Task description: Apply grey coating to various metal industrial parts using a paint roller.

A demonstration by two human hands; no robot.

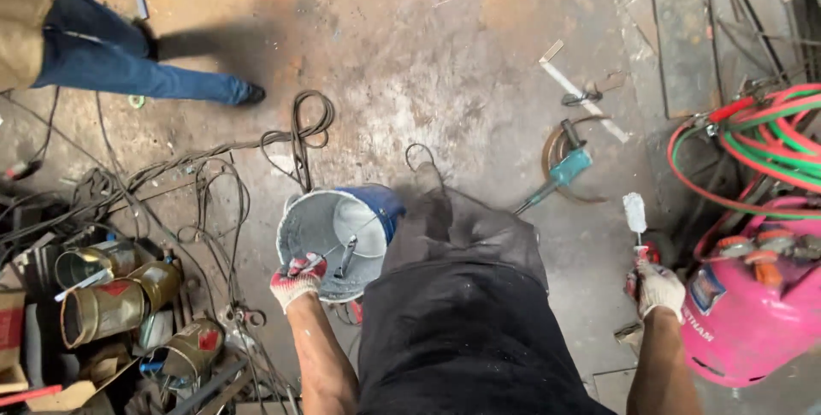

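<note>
Bucket (338,240), blue outside and caked grey within, hangs at the person's left side from its thin wire bail; the gloved left hand (295,280) has its fingers curled shut around that bail, so the pail swings clear of the floor beside the dark trousers (462,295). A tool handle (346,257) leans inside it, resting against the coated wall. On the other side the gloved right hand (660,288) is clamped around the red handle of a small paint roller (635,214), held upright with its whitish sleeve pointing up, which keeps the wet end away from the leg.

Just right of that hand stands a pink gas cylinder (744,321), with red and green hoses (753,150) coiled above it. To the left, brass-coloured cans (111,304) lie on their sides among black cables (214,184).

Further ahead on the stained concrete floor (428,64) lies a teal angle grinder (560,167), a flat metal strip (581,94) beyond it. At the far upper left, another person's legs in blue jeans (128,64) stand well apart.
</note>
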